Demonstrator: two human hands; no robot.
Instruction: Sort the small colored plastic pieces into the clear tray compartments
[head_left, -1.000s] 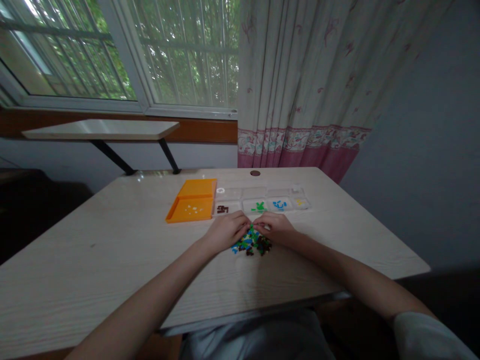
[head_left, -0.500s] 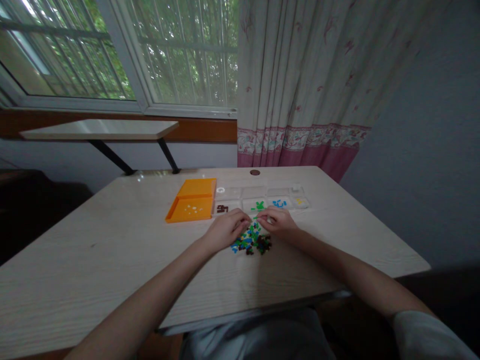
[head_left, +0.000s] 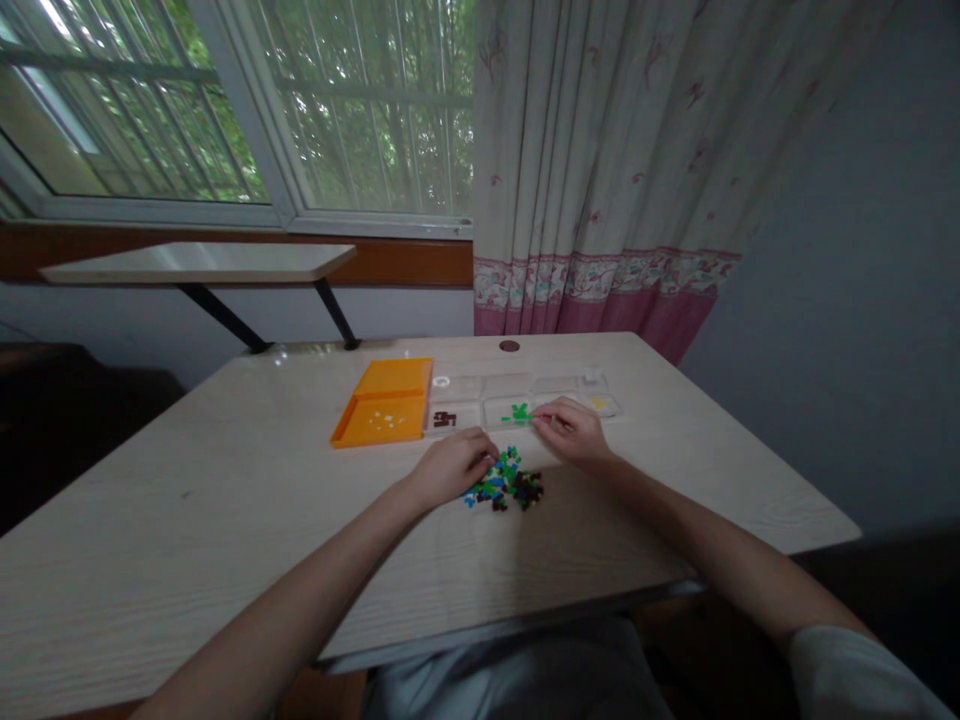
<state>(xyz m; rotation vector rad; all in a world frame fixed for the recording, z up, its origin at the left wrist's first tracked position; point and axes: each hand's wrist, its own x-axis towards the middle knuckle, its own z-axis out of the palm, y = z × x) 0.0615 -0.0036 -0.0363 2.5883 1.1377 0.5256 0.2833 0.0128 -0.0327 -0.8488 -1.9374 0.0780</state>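
Observation:
A heap of tiny blue, green and dark brown pieces (head_left: 504,482) lies on the table. My left hand (head_left: 456,466) rests at the heap's left edge with its fingers curled together; anything in them is hidden. Over the front row of a clear compartment tray (head_left: 491,420) is my right hand (head_left: 576,432), thumb and forefinger pinched. A small green piece shows at those fingertips, beside the loose green pieces (head_left: 517,413) in a middle compartment. Dark brown pieces (head_left: 444,419) sit in the left compartment and yellow ones (head_left: 598,402) in the right. My right hand covers the compartment between green and yellow.
Left of the tray stands an open orange case (head_left: 379,418) with several white bits in its near half. A raised shelf (head_left: 202,262) on black legs stands at the back left. Behind the table (head_left: 247,520) are a window and a curtain (head_left: 600,200).
My right hand has moved forward and right, from above the heap to the tray, with a small green piece at its fingertips. My left hand has stayed almost in place beside the heap.

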